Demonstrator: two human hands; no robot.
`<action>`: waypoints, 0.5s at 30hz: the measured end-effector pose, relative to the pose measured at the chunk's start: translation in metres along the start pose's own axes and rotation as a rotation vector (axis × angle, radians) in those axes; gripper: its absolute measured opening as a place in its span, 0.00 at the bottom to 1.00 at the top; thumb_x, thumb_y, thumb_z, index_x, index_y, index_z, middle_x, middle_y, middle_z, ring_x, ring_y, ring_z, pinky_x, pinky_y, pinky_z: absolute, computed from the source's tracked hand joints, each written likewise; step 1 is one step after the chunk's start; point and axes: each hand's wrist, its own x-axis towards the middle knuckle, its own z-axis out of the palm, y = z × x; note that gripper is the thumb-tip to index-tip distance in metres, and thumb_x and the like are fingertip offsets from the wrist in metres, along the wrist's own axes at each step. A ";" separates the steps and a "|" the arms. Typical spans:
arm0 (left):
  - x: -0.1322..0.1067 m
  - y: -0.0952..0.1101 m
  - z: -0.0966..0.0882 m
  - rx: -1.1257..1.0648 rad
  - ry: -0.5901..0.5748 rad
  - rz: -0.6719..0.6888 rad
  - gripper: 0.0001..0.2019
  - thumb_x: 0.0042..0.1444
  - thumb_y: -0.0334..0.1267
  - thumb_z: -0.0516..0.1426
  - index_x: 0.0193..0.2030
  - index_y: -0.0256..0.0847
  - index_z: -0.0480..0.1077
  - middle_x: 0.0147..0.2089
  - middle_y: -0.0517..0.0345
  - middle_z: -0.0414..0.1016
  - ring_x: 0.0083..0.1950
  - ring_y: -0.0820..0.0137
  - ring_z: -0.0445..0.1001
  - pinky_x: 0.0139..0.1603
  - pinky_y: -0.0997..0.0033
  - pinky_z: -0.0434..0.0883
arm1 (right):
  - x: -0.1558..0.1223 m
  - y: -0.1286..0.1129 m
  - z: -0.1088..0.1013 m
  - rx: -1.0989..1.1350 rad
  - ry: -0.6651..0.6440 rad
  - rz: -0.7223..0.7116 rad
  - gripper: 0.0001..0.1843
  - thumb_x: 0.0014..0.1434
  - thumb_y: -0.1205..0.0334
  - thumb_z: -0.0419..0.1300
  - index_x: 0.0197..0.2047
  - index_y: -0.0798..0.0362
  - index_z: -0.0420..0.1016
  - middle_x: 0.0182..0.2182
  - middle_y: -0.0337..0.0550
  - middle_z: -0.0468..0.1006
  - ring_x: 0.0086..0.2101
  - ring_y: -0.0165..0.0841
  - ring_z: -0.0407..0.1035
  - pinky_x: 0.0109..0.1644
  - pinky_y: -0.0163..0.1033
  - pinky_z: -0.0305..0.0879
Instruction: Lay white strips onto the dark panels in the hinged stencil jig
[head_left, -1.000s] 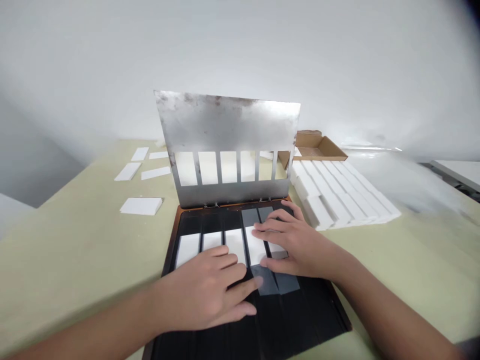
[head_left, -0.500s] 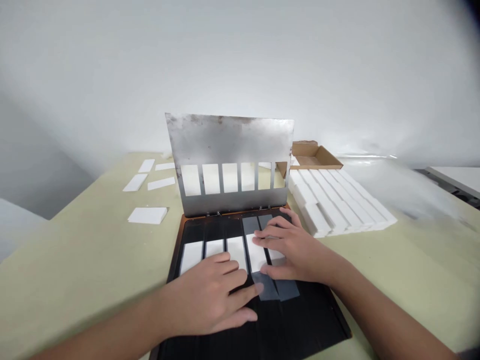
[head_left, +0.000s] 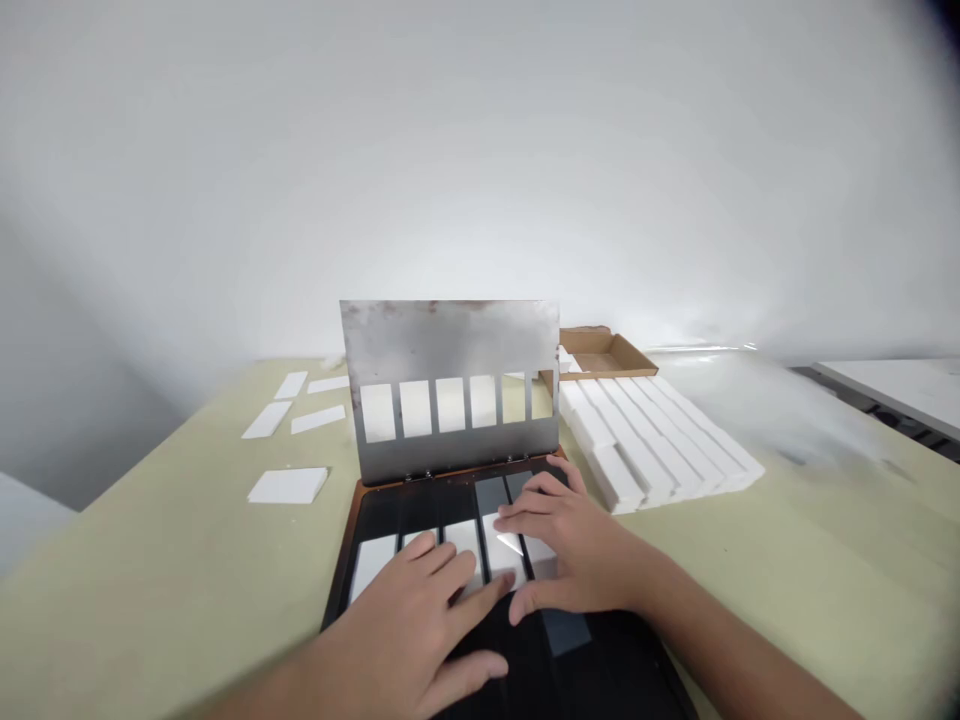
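Observation:
A black grooved tray (head_left: 375, 515) lies in front of me with white rectangular pieces (head_left: 373, 562) set side by side in its slots. Its metal lid (head_left: 450, 345), cut with several windows, stands upright behind. My left hand (head_left: 420, 630) lies flat on the tray, fingers stretched over the middle white pieces. My right hand (head_left: 574, 555) rests spread over the white pieces on the right, fingers pressing one piece (head_left: 501, 552). A grey translucent strip (head_left: 566, 630) pokes out beneath it.
Rows of white blocks (head_left: 660, 435) lie to the right of the tray, with an open cardboard box (head_left: 604, 352) behind them. Loose white pieces (head_left: 289, 485) are scattered at the left on the pale green table (head_left: 150, 580). Another table edge (head_left: 892, 385) shows far right.
The view has tilted up, so everything sits lower in the picture. My left hand has slid forward over the white pieces, and the right hand has shifted a little on its pieces.

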 end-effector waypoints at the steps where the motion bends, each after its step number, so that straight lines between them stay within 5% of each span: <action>1: 0.000 0.000 0.001 -0.004 0.000 -0.009 0.23 0.72 0.55 0.57 0.64 0.43 0.72 0.40 0.55 0.72 0.39 0.60 0.71 0.45 0.58 0.62 | 0.001 0.000 0.001 -0.020 0.005 0.003 0.37 0.58 0.29 0.68 0.61 0.46 0.79 0.52 0.42 0.84 0.55 0.42 0.70 0.77 0.59 0.28; 10: 0.004 0.001 -0.003 -0.003 0.016 0.014 0.20 0.74 0.46 0.56 0.62 0.34 0.73 0.40 0.51 0.74 0.39 0.60 0.70 0.43 0.58 0.61 | 0.003 -0.001 0.006 -0.075 0.023 0.052 0.20 0.68 0.43 0.67 0.55 0.46 0.81 0.49 0.42 0.85 0.55 0.42 0.69 0.75 0.58 0.34; 15: 0.007 0.003 -0.004 -0.046 0.058 0.187 0.15 0.75 0.46 0.58 0.60 0.42 0.76 0.62 0.57 0.80 0.59 0.59 0.73 0.62 0.54 0.59 | 0.005 0.003 0.014 -0.102 0.081 0.041 0.13 0.68 0.50 0.68 0.51 0.46 0.82 0.45 0.40 0.85 0.52 0.41 0.70 0.75 0.57 0.34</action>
